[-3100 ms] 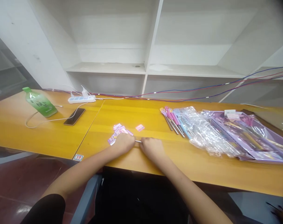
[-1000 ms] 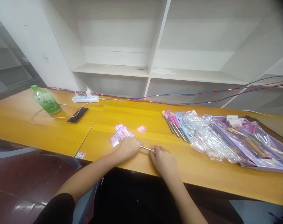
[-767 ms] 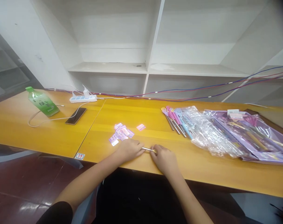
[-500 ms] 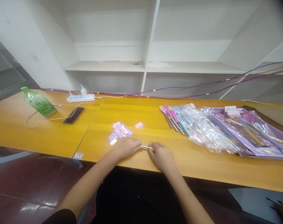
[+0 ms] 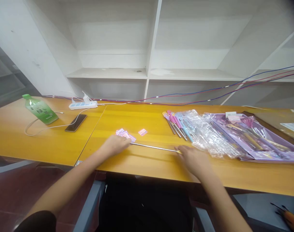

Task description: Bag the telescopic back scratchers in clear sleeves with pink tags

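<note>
A thin metal rod [image 5: 154,147] stretches between my hands above the wooden table. My left hand [image 5: 116,144] is closed on its left end, beside a small pile of purple and pink cards [image 5: 126,134]. At the rod's right end, my right hand [image 5: 190,158] grips a yellow tip that mostly hides in the fingers. One single card [image 5: 142,132] lies apart from the pile. Back scratchers with pink, purple, yellow and blue heads [image 5: 178,124] lie together to the right, partly under clear plastic bags [image 5: 209,135].
On the right sits a purple box [image 5: 265,157] of wrapped items, with cardboard [image 5: 279,122] behind it. A green bottle [image 5: 41,110], a phone [image 5: 76,123] and a white power strip [image 5: 83,105] are at the left. Cables run along the back.
My hands have moved apart, left and right, and much more of the metal rod shows between them. The view has shifted slightly.
</note>
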Motion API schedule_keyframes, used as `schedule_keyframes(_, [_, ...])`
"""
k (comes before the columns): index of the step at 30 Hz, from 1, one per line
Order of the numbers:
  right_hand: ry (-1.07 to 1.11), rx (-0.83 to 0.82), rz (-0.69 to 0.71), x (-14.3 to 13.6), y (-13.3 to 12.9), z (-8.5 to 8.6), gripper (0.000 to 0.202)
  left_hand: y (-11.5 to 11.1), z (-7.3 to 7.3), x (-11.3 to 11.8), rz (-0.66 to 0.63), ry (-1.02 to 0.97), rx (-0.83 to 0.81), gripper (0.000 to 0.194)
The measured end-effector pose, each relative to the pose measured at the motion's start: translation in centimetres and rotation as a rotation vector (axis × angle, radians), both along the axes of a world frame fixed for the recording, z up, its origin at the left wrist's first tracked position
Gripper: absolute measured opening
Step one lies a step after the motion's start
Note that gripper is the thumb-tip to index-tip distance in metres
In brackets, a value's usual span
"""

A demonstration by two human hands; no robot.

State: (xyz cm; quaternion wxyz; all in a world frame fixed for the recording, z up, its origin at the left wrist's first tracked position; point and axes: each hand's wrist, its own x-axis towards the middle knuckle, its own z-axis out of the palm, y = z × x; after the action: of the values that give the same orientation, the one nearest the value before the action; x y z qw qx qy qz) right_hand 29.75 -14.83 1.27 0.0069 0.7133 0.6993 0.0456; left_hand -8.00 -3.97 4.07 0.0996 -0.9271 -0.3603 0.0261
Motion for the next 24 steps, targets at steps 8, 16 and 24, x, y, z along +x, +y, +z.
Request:
schedule_keyframes(8, [-0.068, 0.066, -0.104, 16.0, -4.7, -3.8, 0.028, 1.3, 0.7, -11.4, 0.053, 0.009, 0.101, 0.021])
schedule_keyframes(16, [0.185, 0.019, -0.15, 17.5, -5.9, -7.4, 0.035, 0.1, -1.5, -12.0, 0.092, -0.003, -0.003, 0.018])
schedule_keyframes(24, [0.198, 0.331, -0.363, 15.4, -1.4, -2.2, 0.036, 4.1, 1.8, -10.2, 0.395, -0.042, 0.153, 0.029])
